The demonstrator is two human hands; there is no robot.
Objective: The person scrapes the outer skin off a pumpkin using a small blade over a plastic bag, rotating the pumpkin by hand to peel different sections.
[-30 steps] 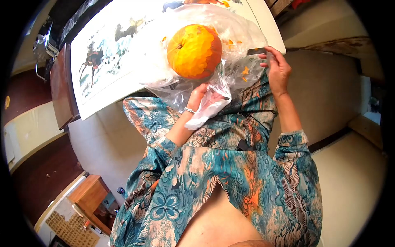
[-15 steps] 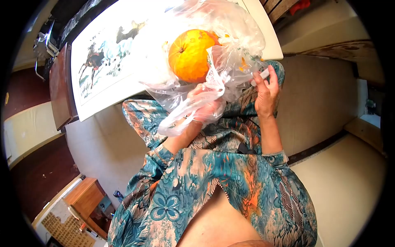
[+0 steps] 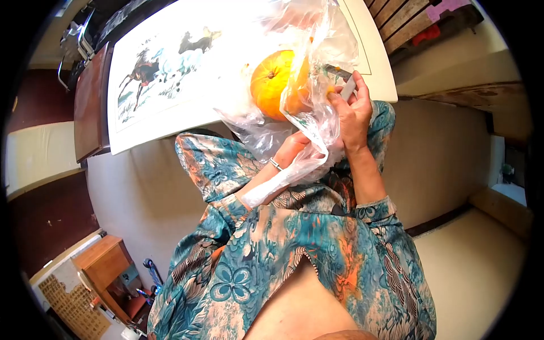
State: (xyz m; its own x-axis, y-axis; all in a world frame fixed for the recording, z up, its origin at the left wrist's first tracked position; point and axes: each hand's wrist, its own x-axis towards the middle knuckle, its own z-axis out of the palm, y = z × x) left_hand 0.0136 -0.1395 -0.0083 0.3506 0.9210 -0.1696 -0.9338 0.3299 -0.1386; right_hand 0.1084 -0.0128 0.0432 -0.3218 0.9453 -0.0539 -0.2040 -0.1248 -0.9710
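Observation:
An orange pumpkin with a brown stem sits at the table's near edge, its right side veiled by a clear plastic bag. My left hand is below it, closed on the bunched film, which partly covers the fingers. A strip of the bag trails over my left forearm. In my right hand is a peeler with a pale handle and a dark grey blade flecked with orange. The blade is to the right of the pumpkin, apart from its skin, over the bag.
The white table top bears a horse picture. A dark wooden cabinet stands at its left, slatted wood at the upper right. Patterned trousers cover my knees by the table edge. A small wooden cabinet is at lower left.
My right hand has moved left and slightly down, bringing the peeler's blade into plain view. My left hand has shifted right; more of its wrist shows. The bag is gathered further right.

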